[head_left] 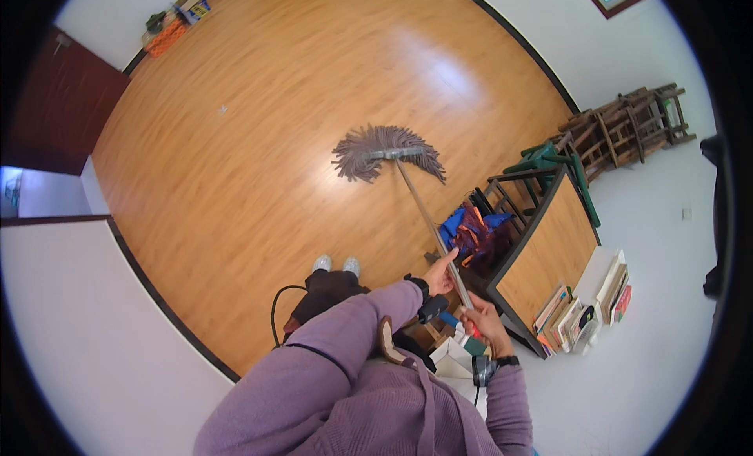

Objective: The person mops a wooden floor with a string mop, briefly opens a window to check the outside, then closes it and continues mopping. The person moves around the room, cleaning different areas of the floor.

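A mop [360, 151] with a grey-brown string head rests on the wooden floor ahead of me, its strands fanned out to both sides. From its clamp the long thin handle slants back toward me and to the right. My left hand [441, 275] grips the handle partway up, with the thumb along it. Closer to me, my right hand [488, 322] is closed round the handle near its upper end, where a bit of red shows. Both forearms are in purple sleeves, with black bands at the wrists.
At right stands a table [541, 256] with a wooden top and dark frame, blue and dark red cloth [474, 232] beside it. Books [557, 319], a green chair [580, 181] and stacked wooden stools [627, 130] line the right wall. An orange basket [166, 38] sits far left.
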The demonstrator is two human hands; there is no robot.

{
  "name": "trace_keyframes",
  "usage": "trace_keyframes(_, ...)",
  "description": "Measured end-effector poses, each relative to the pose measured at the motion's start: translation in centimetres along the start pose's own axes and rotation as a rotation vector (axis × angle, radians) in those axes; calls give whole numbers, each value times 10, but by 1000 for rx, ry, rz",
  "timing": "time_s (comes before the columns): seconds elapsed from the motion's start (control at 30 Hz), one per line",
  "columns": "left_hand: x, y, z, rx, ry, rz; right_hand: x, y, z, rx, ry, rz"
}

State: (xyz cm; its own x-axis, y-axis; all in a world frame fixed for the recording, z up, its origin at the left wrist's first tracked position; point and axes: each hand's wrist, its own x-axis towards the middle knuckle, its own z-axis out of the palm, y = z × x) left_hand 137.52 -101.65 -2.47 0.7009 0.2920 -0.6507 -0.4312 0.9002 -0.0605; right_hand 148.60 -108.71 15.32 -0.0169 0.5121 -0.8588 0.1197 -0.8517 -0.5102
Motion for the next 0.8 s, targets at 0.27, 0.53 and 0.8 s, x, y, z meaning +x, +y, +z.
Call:
trace_keyframes(0.27,-26,121,-20,-312,-30,267,85,-113,68,-244,-252,-130)
trace_keyframes(0.53,-45,180,-82,-534,-42,550,161,-149,114,-419,-436,-61)
trace_keyframes(0.8,-135,218,-128,-791,90,821,196,-185,206,-433,-620,6)
